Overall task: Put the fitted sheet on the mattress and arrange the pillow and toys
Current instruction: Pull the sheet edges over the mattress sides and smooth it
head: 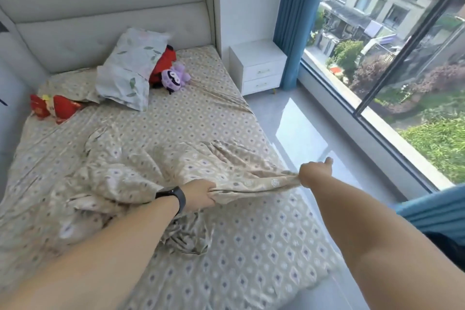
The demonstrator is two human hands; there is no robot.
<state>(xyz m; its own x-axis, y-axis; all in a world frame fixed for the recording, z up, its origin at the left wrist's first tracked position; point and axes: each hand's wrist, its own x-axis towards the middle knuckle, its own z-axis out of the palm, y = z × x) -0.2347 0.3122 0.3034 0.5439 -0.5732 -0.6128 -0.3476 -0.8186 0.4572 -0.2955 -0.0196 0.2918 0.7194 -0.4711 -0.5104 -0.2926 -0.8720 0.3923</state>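
Observation:
A beige patterned fitted sheet (120, 166) lies bunched over the mattress (264, 246), which has a similar pattern. My left hand (198, 196) grips a gathered edge of the sheet above the bed's middle. My right hand (315, 172) grips the same edge further right, past the mattress side, pulling it taut between the hands. Near the headboard a floral pillow (130, 70) leans on a red toy (164, 63), with a purple plush toy (173, 78) beside it. Another red toy (55, 108) lies at the left.
A padded headboard (105, 7) stands at the back. A white nightstand (259, 65) sits right of the bed, next to a blue curtain (294, 20). Glossy floor (302, 133) runs between the bed and a large window (402, 58).

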